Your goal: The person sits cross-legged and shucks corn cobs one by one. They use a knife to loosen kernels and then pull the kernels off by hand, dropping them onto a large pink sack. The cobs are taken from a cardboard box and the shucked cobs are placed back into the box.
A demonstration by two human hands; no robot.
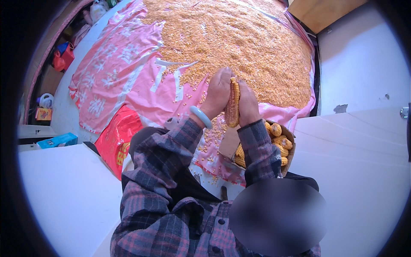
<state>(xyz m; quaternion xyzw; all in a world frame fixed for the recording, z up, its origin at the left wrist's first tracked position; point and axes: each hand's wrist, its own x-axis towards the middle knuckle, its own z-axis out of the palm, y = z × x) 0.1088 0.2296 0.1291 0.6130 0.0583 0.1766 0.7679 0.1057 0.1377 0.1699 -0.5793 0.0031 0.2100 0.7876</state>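
Observation:
Between my two hands is an ear of corn, upright in the picture, with reddish bare strips showing where kernels are gone. My left hand is closed against its left side, a pale bangle on the wrist. My right hand wraps the other side, its fingers partly hidden behind the ear. Below my right forearm stands a cardboard box holding several yellow ears of corn. Beyond my hands, a wide layer of loose corn kernels covers a pink cloth.
A red bag lies on the left, close to a white surface. A blue box and a white jug are at the far left. White panels border the right side, below a wooden piece.

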